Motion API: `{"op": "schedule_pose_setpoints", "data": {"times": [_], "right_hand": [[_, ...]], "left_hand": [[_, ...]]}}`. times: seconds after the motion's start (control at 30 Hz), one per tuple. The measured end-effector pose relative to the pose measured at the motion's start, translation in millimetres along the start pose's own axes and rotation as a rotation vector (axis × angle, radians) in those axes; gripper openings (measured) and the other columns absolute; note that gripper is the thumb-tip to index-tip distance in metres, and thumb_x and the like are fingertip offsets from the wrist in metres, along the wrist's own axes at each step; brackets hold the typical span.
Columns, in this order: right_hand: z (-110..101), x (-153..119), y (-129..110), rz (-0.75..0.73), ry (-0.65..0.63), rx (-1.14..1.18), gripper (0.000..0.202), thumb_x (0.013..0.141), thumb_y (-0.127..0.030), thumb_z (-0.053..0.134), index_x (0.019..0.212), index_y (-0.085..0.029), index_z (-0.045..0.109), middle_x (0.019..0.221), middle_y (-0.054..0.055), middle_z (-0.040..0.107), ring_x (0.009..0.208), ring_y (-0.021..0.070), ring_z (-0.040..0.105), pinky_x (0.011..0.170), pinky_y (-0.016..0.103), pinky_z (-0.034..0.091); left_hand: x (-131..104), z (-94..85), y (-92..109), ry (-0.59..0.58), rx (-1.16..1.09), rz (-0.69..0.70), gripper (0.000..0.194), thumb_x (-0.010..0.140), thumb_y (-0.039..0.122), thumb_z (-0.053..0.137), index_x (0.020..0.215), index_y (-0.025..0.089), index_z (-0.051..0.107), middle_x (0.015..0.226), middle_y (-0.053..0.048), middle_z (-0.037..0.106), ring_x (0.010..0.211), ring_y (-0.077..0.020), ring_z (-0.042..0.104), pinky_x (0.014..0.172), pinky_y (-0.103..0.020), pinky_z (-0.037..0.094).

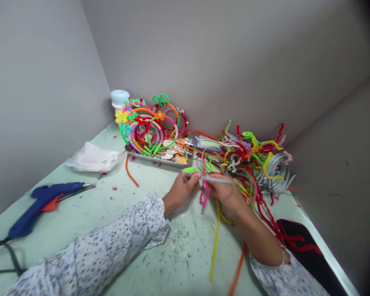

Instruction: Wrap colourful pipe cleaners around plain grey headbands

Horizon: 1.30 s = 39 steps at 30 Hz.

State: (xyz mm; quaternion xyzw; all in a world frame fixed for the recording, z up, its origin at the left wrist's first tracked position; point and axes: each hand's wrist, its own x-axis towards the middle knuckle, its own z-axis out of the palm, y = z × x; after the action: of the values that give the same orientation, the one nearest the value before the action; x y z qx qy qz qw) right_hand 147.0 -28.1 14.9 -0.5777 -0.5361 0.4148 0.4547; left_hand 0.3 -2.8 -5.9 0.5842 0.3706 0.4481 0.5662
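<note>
"How are the two hands placed?"

"They nearly meet above the middle of the table (160,263). The left hand (179,191) is closed, thumb against fingers, on a green-tipped piece (189,169) that pokes out past the fingertips."

"And the right hand (228,193)?"

"Curled, with a thin grey band (217,180) in its fingers. The band runs across toward the left fingertips; I can't tell whether it joins the green-tipped piece. A pink fuzzy strand (205,194) hangs between the hands."

"What lies around them?"

"Just beyond is a metal tray (172,163) of flat, pale pieces, with colourful headbands (142,110) in a heap on it. Right of that spreads a tangle of fuzzy strands (243,152), next to a grey bundle (274,181). A yellow strand (215,246) trails toward the near side."

"The left side of the table?"

"A blue glue gun (43,205) with an orange trigger, and a clear plastic bag (94,158) behind it. A container with a pale blue lid (120,97) stands in the far corner."

"And the room?"

"Plain grey walls (209,57) rise behind the table. A dark flat object (308,250) lies by its right edge."
</note>
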Motion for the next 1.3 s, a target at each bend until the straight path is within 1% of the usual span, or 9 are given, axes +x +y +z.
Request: {"op": "schedule_pose_setpoints", "data": {"times": [0.2,0.37,0.5,0.6,0.73,0.83,0.93,1.07,1.3], "right_hand": [[3,-6,-15,0.001,-0.043,0.023,0.03,0.072,-0.04,0.057,0.052,-0.019,0.048,0.051,-0.003,0.04,0.051,0.0106,0.032,0.047,0.026,0.026],[6,-3,0,0.087,0.0,0.116,0.036,0.072,-0.047,0.06,0.052,-0.02,0.047,0.049,-0.004,0.04,0.047,0.0102,0.031,0.045,0.026,0.024],[5,-2,5,0.151,-0.072,0.19,0.041,0.073,-0.05,0.06,0.052,-0.021,0.042,0.047,-0.006,0.034,0.044,0.0086,0.025,0.043,0.026,0.019],[3,-1,3,0.113,-0.104,0.192,0.038,0.077,-0.048,0.058,0.055,-0.02,0.044,0.049,-0.006,0.035,0.045,0.0087,0.027,0.044,0.026,0.019],[1,1,3,0.058,-0.131,0.126,0.028,0.077,-0.042,0.059,0.063,-0.019,0.053,0.05,-0.005,0.042,0.047,0.0101,0.035,0.046,0.025,0.025],[3,3,6,0.037,-0.076,0.052,0.018,0.073,-0.034,0.062,0.081,-0.018,0.061,0.058,-0.004,0.054,0.051,0.0115,0.043,0.05,0.025,0.033],[6,3,10,-0.064,0.016,-0.035,0.026,0.072,-0.03,0.063,0.095,-0.017,0.062,0.071,-0.001,0.063,0.059,0.0134,0.052,0.057,0.026,0.041],[9,2,14,-0.14,0.055,-0.069,0.024,0.075,-0.031,0.062,0.095,-0.017,0.063,0.076,0.002,0.066,0.061,0.0136,0.056,0.057,0.025,0.043],[9,1,13,-0.122,0.067,-0.04,0.022,0.075,-0.035,0.064,0.087,-0.017,0.066,0.072,0.003,0.067,0.058,0.0138,0.057,0.054,0.025,0.044]], "left_hand": [[1,-0.9,-1,-0.028,0.025,0.009,0.025,0.084,0.035,0.053,0.066,0.018,0.051,0.053,0.003,0.043,0.052,-0.0101,0.039,0.053,-0.026,0.03],[2,0.2,0,-0.003,0.089,0.027,0.027,0.084,0.031,0.053,0.061,0.017,0.049,0.053,0.003,0.045,0.053,-0.0097,0.041,0.055,-0.026,0.033],[2,1.6,1,0.009,0.054,0.018,0.026,0.084,0.032,0.054,0.063,0.017,0.049,0.052,0.004,0.045,0.052,-0.0092,0.041,0.055,-0.025,0.033],[3,-0.2,-2,0.039,0.079,-0.012,0.029,0.084,0.035,0.053,0.061,0.017,0.048,0.05,0.004,0.046,0.049,-0.0093,0.041,0.053,-0.025,0.033],[6,-4.8,-4,0.083,0.103,-0.054,0.034,0.084,0.04,0.053,0.059,0.018,0.049,0.048,0.003,0.046,0.047,-0.01,0.043,0.052,-0.025,0.033],[8,-6.3,-4,0.078,0.009,-0.087,0.036,0.084,0.043,0.053,0.058,0.018,0.049,0.047,0.003,0.045,0.046,-0.0096,0.041,0.05,-0.025,0.032],[10,-5.7,-4,0.061,-0.044,-0.102,0.038,0.084,0.043,0.053,0.056,0.017,0.047,0.047,0.003,0.043,0.045,-0.0089,0.039,0.049,-0.024,0.031],[9,-4.2,-4,0.051,-0.042,-0.1,0.037,0.083,0.042,0.055,0.056,0.018,0.046,0.047,0.004,0.042,0.045,-0.0086,0.038,0.049,-0.024,0.029],[7,-4.4,-5,0.034,-0.008,-0.076,0.038,0.083,0.043,0.054,0.057,0.018,0.044,0.048,0.004,0.041,0.047,-0.0087,0.036,0.051,-0.024,0.029]]}}
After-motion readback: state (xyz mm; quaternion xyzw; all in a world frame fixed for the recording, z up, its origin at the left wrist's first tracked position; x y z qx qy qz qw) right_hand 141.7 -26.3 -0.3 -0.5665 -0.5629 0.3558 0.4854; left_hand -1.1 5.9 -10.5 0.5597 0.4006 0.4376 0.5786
